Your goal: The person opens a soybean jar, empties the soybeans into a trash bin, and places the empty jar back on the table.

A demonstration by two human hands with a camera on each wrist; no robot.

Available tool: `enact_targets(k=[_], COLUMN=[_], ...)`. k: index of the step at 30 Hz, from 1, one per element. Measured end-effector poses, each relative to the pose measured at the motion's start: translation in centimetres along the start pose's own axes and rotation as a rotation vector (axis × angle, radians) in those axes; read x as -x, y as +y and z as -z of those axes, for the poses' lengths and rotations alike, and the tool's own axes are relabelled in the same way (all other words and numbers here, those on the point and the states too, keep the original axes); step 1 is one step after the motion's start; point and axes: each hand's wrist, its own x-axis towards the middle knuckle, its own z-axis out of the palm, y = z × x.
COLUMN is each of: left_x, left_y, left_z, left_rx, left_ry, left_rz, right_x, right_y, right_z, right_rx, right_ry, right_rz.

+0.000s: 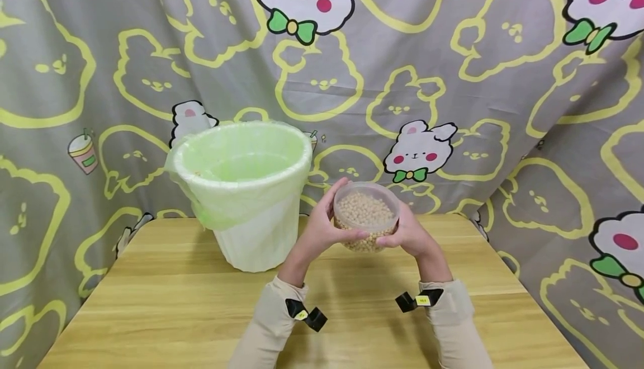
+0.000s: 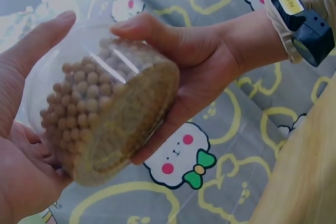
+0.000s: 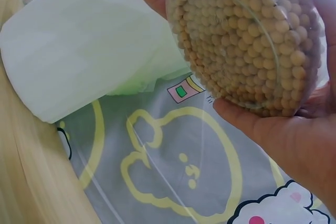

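Both hands hold a clear round plastic tub (image 1: 366, 212) of small round tan beans, raised over the far part of the table. My left hand (image 1: 327, 218) grips its left side, thumb along the front; my right hand (image 1: 406, 229) grips the right side. From below, the left wrist view shows the tub (image 2: 105, 103) tilted between both hands, the beans heaped inside it. Beans also show through the bottom of the tub (image 3: 236, 40) in the right wrist view, where my right hand (image 3: 294, 145) curves round its edge.
A white bin (image 1: 261, 240) with a light green liner bag (image 1: 216, 201) folded over its rim stands left of the tub. The wooden table (image 1: 352, 313) ends at a grey patterned curtain (image 1: 322, 89). Each wrist wears a small black camera.
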Motion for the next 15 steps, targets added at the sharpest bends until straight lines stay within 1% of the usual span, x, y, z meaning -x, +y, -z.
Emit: enact_targets(k=[3,7,10,13,15], left_x=[0.1,0.2,0.2,0.3,0.3], left_y=[0.1,0.2,0.4,0.6,0.7], left_z=[-0.2,-0.7,-1.2,-1.9,-2.3], left_rx=[-0.015,-0.021,-0.041,-0.101,-0.142], left_ry=[0.017,0.061,0.119,0.192,0.237], left_rz=[-0.002,-0.003,-0.006,-0.011,-0.026], right_x=[0.0,0.0,0.0,-0.1,-0.2], right_y=[-0.3,-0.7,-0.8,-0.8,-0.8], right_z=[-0.1,-0.4,-0.5,-0.7,-0.9], right_rx=[0.052,0.112,0.162,0.250,0.304], right_ry=[0.013,0.030,0.058,0.096,0.121], right_rz=[-0.012,-0.025,-0.027,-0.025,-0.031])
